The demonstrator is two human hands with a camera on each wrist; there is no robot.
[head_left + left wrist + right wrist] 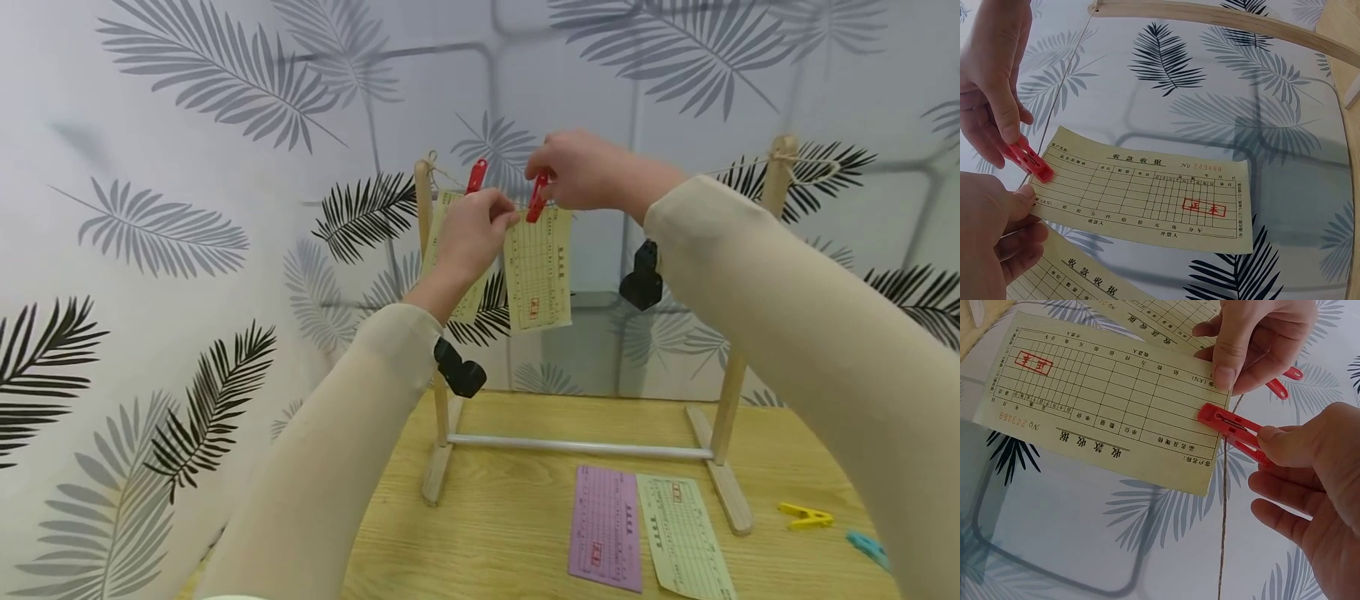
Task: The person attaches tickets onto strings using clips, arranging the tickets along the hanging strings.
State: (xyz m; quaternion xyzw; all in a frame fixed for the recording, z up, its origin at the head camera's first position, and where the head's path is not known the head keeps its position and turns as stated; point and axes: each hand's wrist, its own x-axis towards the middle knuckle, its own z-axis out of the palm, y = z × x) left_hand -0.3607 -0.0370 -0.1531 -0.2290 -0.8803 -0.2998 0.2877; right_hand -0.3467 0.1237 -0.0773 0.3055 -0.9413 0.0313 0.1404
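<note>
A pale yellow receipt slip (538,271) hangs at a thin string stretched across a wooden stand. My left hand (474,229) pinches the slip's top corner between thumb and fingers, as the left wrist view shows. With thumb and fingers my right hand (573,171) grips a red clothespin (1235,432), whose tip lies over the slip's top edge at the string. Left of it, a second yellow slip (1063,275) hangs behind my left hand, with another red clothespin (477,175) above it.
The stand's wooden posts (731,408) rise from a wood-grain table, joined by a white bar (577,447). On the table lie a purple slip (606,529), a pale green slip (686,533), a yellow clothespin (806,515) and a blue one (868,548). Leaf-patterned cloth (187,250) stands behind.
</note>
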